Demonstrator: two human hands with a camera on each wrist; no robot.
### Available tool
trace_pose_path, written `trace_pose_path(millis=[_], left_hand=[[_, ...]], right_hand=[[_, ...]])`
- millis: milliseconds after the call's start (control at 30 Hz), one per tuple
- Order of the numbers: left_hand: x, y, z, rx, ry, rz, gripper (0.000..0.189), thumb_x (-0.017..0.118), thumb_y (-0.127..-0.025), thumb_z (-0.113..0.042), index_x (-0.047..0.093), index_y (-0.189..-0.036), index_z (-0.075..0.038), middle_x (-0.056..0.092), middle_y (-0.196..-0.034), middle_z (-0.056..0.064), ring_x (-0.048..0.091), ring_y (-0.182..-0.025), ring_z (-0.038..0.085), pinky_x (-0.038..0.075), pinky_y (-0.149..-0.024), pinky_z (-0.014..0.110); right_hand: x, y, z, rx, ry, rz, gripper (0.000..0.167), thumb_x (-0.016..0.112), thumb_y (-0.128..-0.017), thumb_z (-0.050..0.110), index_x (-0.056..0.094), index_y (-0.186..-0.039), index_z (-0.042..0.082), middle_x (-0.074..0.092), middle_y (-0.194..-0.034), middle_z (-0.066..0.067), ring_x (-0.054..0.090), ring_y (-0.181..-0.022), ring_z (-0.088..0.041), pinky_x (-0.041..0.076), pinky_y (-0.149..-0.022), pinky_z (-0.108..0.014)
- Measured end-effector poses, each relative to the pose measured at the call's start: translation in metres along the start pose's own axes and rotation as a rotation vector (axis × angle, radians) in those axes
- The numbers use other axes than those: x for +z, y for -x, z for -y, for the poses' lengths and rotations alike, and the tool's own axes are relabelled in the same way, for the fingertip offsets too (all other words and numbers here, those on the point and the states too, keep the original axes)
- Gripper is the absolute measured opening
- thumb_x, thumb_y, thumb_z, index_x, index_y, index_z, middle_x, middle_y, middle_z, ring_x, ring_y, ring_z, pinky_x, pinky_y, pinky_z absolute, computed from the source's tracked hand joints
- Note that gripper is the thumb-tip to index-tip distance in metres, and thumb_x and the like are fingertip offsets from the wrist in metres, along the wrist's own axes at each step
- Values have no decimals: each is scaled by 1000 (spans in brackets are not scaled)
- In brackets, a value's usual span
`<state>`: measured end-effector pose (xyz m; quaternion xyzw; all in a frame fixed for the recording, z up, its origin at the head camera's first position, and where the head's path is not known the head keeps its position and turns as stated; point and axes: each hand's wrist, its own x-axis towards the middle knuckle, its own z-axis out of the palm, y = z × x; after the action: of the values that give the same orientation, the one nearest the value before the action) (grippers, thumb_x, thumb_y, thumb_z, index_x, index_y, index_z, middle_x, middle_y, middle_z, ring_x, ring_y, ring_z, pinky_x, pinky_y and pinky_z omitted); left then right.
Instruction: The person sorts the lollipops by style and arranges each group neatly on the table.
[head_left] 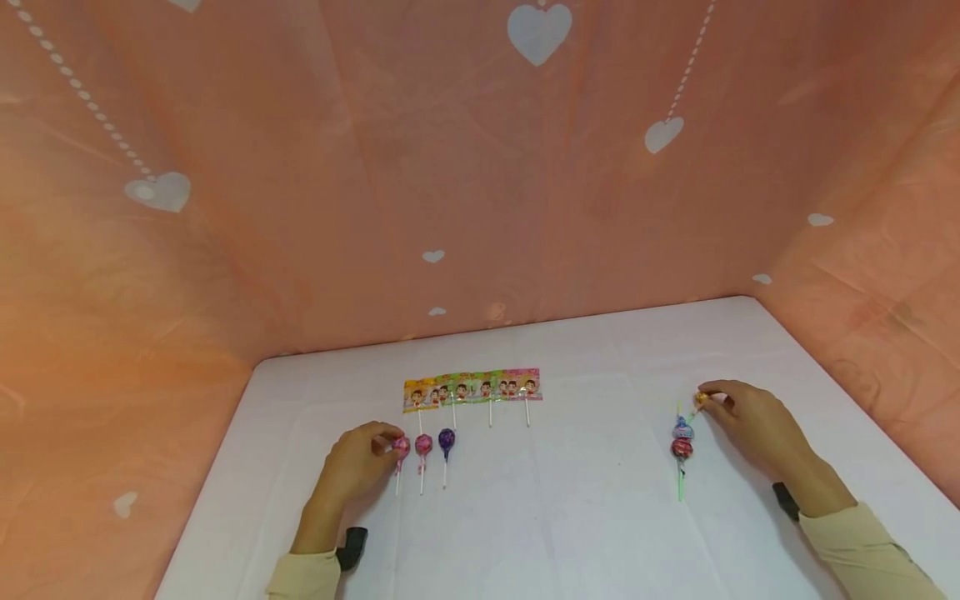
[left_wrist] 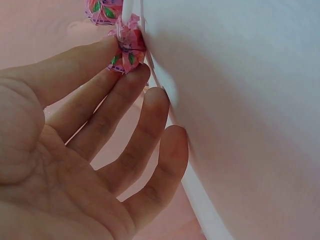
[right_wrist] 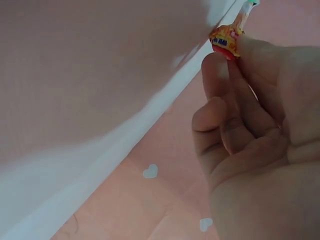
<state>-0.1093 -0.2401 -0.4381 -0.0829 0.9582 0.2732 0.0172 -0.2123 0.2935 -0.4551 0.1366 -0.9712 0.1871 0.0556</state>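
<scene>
My left hand [head_left: 356,458] has its thumb and fingertips on the wrapped head of a pink lollipop [head_left: 402,447]. In the left wrist view that pink wrapper [left_wrist: 131,54] shows green leaf prints, and the other fingers are spread. To its right lie a second pink lollipop [head_left: 423,444] and a purple lollipop [head_left: 447,439], sticks toward me. Far to the right, my right hand [head_left: 761,427] pinches a small yellow-orange wrapped lollipop [right_wrist: 226,42] between thumb and fingers. Close by are a blue lollipop [head_left: 682,431] and a red lollipop [head_left: 682,449], their heads together and sticks pointing opposite ways.
Behind the left group, flat-packed lollipops line up with overlapping wrappers: a yellow pack [head_left: 420,396], green packs [head_left: 467,388] and a pink pack [head_left: 522,384]. The white table [head_left: 570,500] ends at a peach curtain [head_left: 480,208] with white hearts.
</scene>
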Motion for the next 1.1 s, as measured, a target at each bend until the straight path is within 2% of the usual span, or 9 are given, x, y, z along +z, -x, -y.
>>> trace_pose_path(millis=[100,300,533,800,1100], left_hand=[[-1,0,0,7,0,0,23,75,-87,-17,73,-109,-14,71,-94,3,60,-83,18,46,-68,34],[-1,0,0,-10,1,4,23,75,-86,-18,73,-109,-14,71,-94,3,59,-82,18,46,-69,33],[-1,-2,1,-6,5,4,23,76,-86,-18,73,-109,-15,71,-94,3,59,-82,17,46,-69,32],[-1,-2,1,10,7,6,23,75,-87,-17,73,-109,-14,71,-95,3,59,-82,17,46,-68,33],[0,0,1,5,16,2,22,75,-87,-16,73,-109,-14,71,-94,3,59,-82,17,46,-68,34]], right_hand=[[0,0,0,1,-2,5,31,67,-95,24,67,-123,10,68,-89,-8,56,-75,-20,46,-65,-34],[-1,-2,1,32,-50,45,47,60,-98,42,64,-128,6,68,-95,-7,58,-83,-21,48,-73,-42],[1,-5,2,42,-65,64,46,59,-99,40,64,-128,5,69,-108,-13,60,-91,-27,49,-81,-51],[-2,-7,-1,23,-44,21,37,60,-99,34,66,-123,8,70,-98,-8,57,-80,-19,45,-69,-34],[-11,-13,1,-9,-69,7,37,61,-98,32,66,-123,6,66,-86,-5,54,-76,-17,41,-63,-29]])
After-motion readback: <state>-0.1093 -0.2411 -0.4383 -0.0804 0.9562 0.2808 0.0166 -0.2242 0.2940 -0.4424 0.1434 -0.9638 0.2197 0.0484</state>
